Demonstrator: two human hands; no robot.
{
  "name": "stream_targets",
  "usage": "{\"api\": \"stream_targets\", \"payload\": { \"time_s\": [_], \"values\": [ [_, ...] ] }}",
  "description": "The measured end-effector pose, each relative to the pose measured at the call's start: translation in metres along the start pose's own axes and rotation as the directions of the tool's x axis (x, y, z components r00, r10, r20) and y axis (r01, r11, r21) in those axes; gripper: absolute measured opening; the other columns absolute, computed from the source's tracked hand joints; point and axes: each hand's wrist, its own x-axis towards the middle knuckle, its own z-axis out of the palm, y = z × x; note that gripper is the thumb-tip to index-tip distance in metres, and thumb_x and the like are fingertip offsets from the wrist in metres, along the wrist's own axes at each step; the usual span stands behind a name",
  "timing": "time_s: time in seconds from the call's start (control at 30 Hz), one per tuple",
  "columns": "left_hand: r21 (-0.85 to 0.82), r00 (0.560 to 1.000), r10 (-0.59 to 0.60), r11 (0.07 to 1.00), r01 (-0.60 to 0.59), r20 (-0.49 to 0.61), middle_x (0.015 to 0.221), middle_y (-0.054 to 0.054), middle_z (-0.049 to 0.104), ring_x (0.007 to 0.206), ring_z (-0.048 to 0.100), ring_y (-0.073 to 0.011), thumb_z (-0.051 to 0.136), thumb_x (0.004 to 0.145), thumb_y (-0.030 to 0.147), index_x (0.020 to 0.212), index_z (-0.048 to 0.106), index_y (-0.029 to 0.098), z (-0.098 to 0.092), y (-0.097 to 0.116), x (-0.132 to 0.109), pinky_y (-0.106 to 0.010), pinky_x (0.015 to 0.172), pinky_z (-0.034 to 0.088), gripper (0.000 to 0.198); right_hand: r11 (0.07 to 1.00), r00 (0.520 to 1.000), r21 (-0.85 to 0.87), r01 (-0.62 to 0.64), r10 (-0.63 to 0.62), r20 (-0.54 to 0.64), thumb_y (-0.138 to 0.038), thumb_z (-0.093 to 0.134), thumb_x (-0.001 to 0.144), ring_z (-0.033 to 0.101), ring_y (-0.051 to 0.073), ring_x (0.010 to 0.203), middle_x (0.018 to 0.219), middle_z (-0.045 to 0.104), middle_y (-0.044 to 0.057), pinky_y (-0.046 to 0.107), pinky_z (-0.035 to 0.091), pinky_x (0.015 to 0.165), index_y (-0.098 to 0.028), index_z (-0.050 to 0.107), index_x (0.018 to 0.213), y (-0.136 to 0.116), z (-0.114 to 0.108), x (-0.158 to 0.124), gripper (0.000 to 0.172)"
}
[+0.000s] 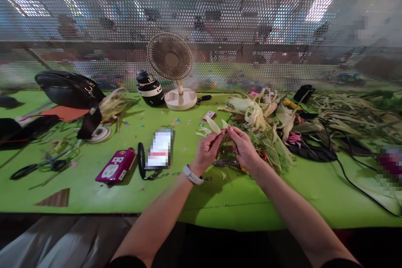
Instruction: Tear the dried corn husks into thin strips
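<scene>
My left hand and my right hand are raised together over the green table, fingers pinched. Between them they hold a pale strip of corn husk whose ends stick up and to the left above the fingertips. A white band sits on my left wrist. Just beyond the hands lies a heap of dried corn husks, with red-handled scissors partly hidden under my right hand.
A small white desk fan stands at the back centre beside a black-and-white bottle. A purple power strip, a blurred phone, black scissors and a black bag lie left. Cables and more husks spread right. A perforated metal screen closes off the back.
</scene>
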Motion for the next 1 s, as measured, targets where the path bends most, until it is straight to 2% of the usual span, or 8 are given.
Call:
{"api": "stream_targets", "payload": {
  "time_s": [0.1,0.23,0.37,0.43,0.53,0.73,0.87,1.0],
  "values": [
    [0.053,0.994,0.092,0.995,-0.089,-0.065,0.062,-0.003,0.064,0.065,0.06,-0.0178,0.062,0.077,0.047,0.1,0.07,0.019,0.002,-0.001,-0.001,-0.025,0.052,0.043,0.037,0.996,0.988,-0.045,0.076,-0.082,-0.131,-0.057,0.07,0.065,0.029,0.006,0.047,0.058,0.037,-0.006,0.017,0.024,0.039,-0.02,0.052,0.071,-0.001,0.0,0.0,0.042],
    [0.064,0.986,0.113,0.992,-0.106,-0.12,0.05,0.001,0.053,0.053,0.053,-0.0154,0.06,0.079,0.049,0.097,0.07,0.018,0.002,-0.003,-0.002,-0.025,0.046,0.038,0.037,0.978,0.935,-0.084,0.192,-0.208,-0.286,-0.057,0.068,0.066,0.027,0.007,0.048,0.059,0.034,-0.006,0.018,0.023,0.039,-0.02,0.052,0.072,-0.001,-0.005,0.003,0.041],
    [0.044,0.993,0.101,0.994,-0.099,-0.067,0.047,0.005,0.039,0.044,0.035,-0.0089,0.053,0.083,0.051,0.082,0.066,0.017,0.001,-0.002,-0.001,-0.023,0.043,0.029,0.037,0.961,0.937,-0.16,0.227,-0.26,-0.233,-0.057,0.066,0.069,0.023,0.007,0.048,0.059,0.031,-0.006,0.02,0.02,0.038,-0.02,0.052,0.073,-0.001,-0.01,0.007,0.039],
    [0.035,0.994,0.112,0.993,-0.111,-0.009,0.053,0.004,0.04,0.048,0.035,-0.0078,0.054,0.083,0.05,0.076,0.063,0.017,0.001,-0.001,0.0,-0.022,0.046,0.031,0.036,0.948,0.939,-0.205,0.243,-0.283,-0.194,-0.057,0.064,0.071,0.023,0.007,0.048,0.058,0.031,-0.006,0.021,0.02,0.038,-0.021,0.051,0.071,0.0,-0.011,0.008,0.039],
    [0.058,0.995,0.086,0.994,-0.089,0.041,0.061,0.003,0.047,0.055,0.041,-0.0089,0.057,0.082,0.048,0.08,0.061,0.016,0.002,-0.002,0.001,-0.021,0.051,0.036,0.032,0.914,0.938,-0.291,0.283,-0.327,-0.113,-0.059,0.059,0.074,0.025,0.008,0.047,0.057,0.033,-0.006,0.022,0.023,0.04,-0.021,0.048,0.072,0.003,-0.012,0.009,0.04],
    [0.11,0.995,0.088,0.99,-0.092,0.04,0.062,0.002,0.053,0.059,0.045,-0.0107,0.055,0.082,0.048,0.086,0.064,0.016,0.004,-0.009,0.004,-0.022,0.056,0.037,0.034,0.831,0.946,-0.478,0.284,-0.325,-0.003,-0.055,0.046,0.086,0.034,0.01,0.049,0.056,0.036,-0.006,0.022,0.029,0.044,-0.023,0.047,0.079,0.01,-0.007,0.005,0.033],
    [0.044,0.997,0.073,0.996,-0.073,0.006,0.057,0.003,0.051,0.055,0.041,-0.0091,0.055,0.082,0.046,0.076,0.064,0.015,0.009,-0.008,0.003,-0.021,0.052,0.035,0.033,0.801,0.897,-0.459,0.385,-0.442,-0.02,-0.047,0.051,0.086,0.035,0.011,0.054,0.062,0.042,-0.004,0.023,0.031,0.05,-0.021,0.052,0.078,0.011,-0.004,0.003,0.027],
    [-0.06,0.991,0.087,0.994,-0.093,-0.097,0.072,-0.001,0.062,0.07,0.052,-0.0124,0.062,0.078,0.045,0.082,0.068,0.016,0.014,-0.001,0.001,-0.023,0.063,0.042,0.03,0.791,0.857,-0.425,0.441,-0.511,-0.061,-0.043,0.054,0.084,0.039,0.012,0.06,0.066,0.046,-0.002,0.023,0.034,0.056,-0.02,0.056,0.075,0.009,-0.005,0.005,0.025]
  ]
}}
